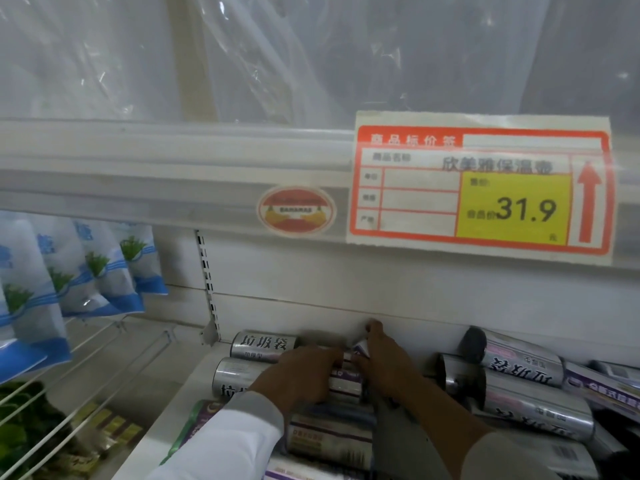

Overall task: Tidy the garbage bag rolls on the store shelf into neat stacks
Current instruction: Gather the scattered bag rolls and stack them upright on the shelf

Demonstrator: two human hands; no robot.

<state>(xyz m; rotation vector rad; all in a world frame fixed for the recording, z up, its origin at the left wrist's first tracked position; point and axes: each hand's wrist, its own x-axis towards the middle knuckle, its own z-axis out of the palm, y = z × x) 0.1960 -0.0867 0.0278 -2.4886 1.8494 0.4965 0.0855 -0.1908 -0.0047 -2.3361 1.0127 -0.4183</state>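
Observation:
Silver garbage bag rolls with black lettering lie on the white shelf (194,375). One roll (261,344) sits at the back left, another roll (232,375) lies in front of it. My left hand (301,370) lies flat on top of a roll (343,381) in the middle. My right hand (384,362) grips the right end of a roll (360,348) at the back, fingers curled over it. More rolls (523,363) lie jumbled at the right, some upside down. Further rolls (329,441) lie in front, under my arms.
The upper shelf's edge carries a red and yellow price tag (485,183) reading 31.9 and an oval sticker (296,209). Blue and white packets (86,268) hang at the left over a wire rack (97,368). Clear plastic bags fill the shelf above.

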